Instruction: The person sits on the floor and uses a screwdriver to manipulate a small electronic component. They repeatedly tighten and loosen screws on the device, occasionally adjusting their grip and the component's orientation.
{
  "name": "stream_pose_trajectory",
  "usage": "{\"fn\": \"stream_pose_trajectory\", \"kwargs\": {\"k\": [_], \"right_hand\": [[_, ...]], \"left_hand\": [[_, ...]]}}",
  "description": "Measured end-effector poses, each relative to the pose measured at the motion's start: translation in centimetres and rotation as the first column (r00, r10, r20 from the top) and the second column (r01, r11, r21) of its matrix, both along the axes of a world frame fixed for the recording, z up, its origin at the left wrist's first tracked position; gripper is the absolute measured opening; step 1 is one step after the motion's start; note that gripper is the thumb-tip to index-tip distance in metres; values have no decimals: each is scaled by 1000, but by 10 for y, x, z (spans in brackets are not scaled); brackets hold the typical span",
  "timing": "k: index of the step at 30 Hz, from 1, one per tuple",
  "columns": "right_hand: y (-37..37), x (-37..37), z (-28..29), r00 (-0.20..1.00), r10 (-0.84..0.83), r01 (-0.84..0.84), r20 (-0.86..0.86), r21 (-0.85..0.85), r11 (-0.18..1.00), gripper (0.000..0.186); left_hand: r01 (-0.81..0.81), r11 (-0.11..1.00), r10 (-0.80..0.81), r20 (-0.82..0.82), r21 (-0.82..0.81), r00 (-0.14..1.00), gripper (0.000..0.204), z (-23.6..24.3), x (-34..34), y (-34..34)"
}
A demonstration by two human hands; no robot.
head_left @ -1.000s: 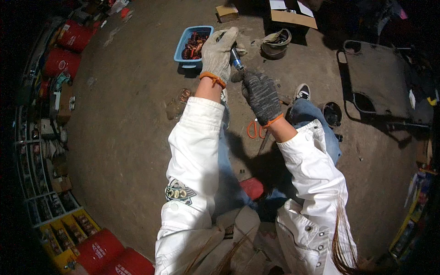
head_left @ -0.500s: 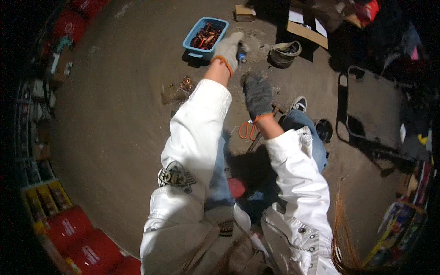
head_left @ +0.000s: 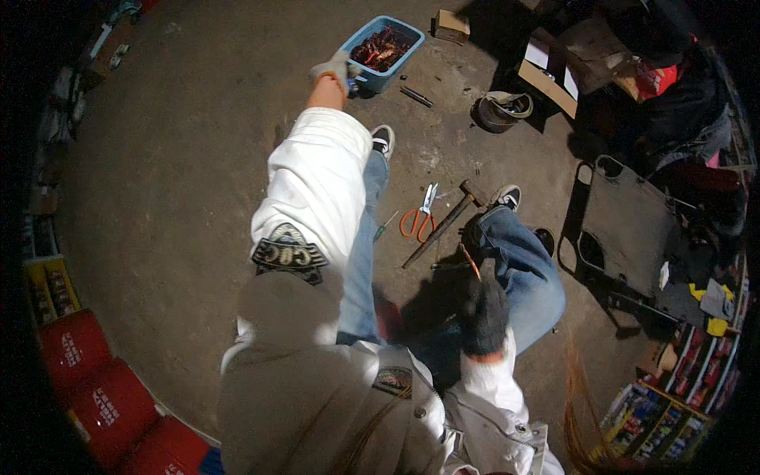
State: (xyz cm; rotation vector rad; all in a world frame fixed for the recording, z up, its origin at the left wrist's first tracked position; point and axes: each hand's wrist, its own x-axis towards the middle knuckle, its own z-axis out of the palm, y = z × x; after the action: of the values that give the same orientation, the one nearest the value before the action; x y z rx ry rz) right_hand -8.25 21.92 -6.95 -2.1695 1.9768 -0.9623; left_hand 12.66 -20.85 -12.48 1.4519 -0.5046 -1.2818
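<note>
My left hand (head_left: 329,71), in a pale glove with an orange cuff, is beside the blue plastic basin (head_left: 417,45). Its fingers are closed on a small blue object (head_left: 354,81), mostly hidden. Inside the basin lies a heap of reddish-brown, copper-coloured scraps (head_left: 383,52). Close to my bent right knee, my right hand (head_left: 484,313) wears a dark glove and is closed on a thin copper-coloured strip (head_left: 470,260) that sticks out past the fingers. Orange-handled scissors (head_left: 419,219) and a hammer (head_left: 451,215) lie on the floor between my feet.
A short dark rod (head_left: 416,96) lies near the basin. Beyond are a small cardboard box (head_left: 452,26), a round container (head_left: 503,112) and an open carton (head_left: 549,83). A folding-chair-like frame (head_left: 625,214) stands at right. A thin screwdriver-like tool (head_left: 385,225) lies by my left leg.
My left hand has moved left to the basin's near side with the blue object. My right hand has drawn back toward my body and now shows a copper-coloured strip. The view has shifted.
</note>
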Motion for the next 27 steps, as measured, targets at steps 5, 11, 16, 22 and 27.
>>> {"fn": "stream_pose_trajectory", "kwargs": {"k": [5, 11, 16, 22, 27], "right_hand": [[99, -15, 18, 877, -425, 189, 224, 652, 734, 15], [94, -22, -24, 557, -410, 130, 722, 411, 902, 36], [5, -33, -67, 981, 50, -132, 185, 464, 876, 32], [-78, -60, -8, 958, -278, 287, -72, 175, 942, 33], [-164, -24, 24, 743, -102, 29, 662, 120, 992, 32]], "left_hand": [[1, 1000, -3, -84, -22, 996, 13, -3, 18, 9], [-4, 981, -33, -187, -194, 982, 19, 18, -3, 2], [129, 797, -315, -225, -590, 922, 15, 64, -25, 2], [238, 616, -470, -108, -751, 876, 19, 109, -56, 49], [370, 525, -644, -73, -766, 762, 24, 122, -96, 76]]}}
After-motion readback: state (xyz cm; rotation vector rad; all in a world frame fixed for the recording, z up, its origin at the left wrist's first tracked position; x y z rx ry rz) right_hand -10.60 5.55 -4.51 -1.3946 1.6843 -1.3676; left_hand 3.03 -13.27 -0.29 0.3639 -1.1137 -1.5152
